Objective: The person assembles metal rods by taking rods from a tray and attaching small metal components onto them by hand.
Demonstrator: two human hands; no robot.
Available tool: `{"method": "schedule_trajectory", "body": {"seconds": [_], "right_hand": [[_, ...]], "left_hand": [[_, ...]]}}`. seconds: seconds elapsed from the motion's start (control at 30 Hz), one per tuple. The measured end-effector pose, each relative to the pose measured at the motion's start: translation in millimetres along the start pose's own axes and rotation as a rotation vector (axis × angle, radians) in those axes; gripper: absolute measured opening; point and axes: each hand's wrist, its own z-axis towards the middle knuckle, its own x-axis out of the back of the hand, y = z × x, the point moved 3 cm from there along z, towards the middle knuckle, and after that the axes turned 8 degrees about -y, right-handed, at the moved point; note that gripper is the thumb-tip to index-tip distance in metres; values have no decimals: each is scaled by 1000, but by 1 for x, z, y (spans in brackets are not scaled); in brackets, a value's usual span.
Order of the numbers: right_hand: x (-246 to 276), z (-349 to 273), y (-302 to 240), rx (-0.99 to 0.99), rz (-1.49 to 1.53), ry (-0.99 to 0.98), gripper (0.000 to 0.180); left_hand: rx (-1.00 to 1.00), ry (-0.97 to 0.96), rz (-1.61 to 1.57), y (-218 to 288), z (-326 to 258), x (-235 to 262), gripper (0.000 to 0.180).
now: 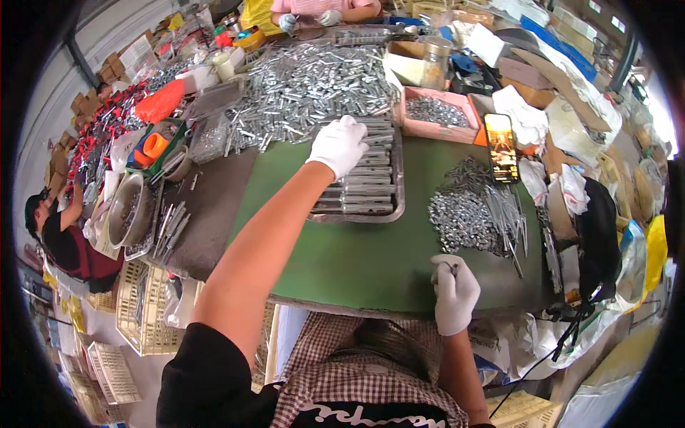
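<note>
The table [371,257] is topped with a flat, matt green mat, dark brown at its left part, and its near edge curves along just above the person's checked apron. A bare stretch of green lies open between the tray and the near edge. At the far side spreads a wide, glinting heap of short metal pieces [307,82], reaching almost to the tray. The shallow metal tray [397,178], rectangular with rounded corners, holds rows of grey, bar-shaped metal parts [364,189] laid side by side. To its right a loose pile of small shiny rings and long thin rods [474,210] sits near the table's right edge.

Both hands wear white knitted gloves. The left hand [339,146] lies spread, palm down, on the bars at the tray's far end. The right hand [453,289] rests near the front edge, curled around a small dark metal piece [451,267].
</note>
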Motion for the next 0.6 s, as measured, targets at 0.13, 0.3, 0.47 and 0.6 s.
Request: {"method": "schedule_trajectory", "body": {"seconds": [0.13, 0.3, 0.47, 0.6], "right_hand": [[-1, 1, 1, 130, -41, 0, 18], [-1, 0, -1, 168, -73, -1, 18], [1, 0, -1, 160, -91, -8, 15], [1, 0, 1, 176, -108, -12, 13]], "left_hand": [[-33, -15, -51, 3, 1, 1, 28], [25, -95, 36, 9, 3, 2, 29], [88, -124, 69, 14, 7, 2, 29], [115, -118, 87, 17, 7, 4, 26]]}}
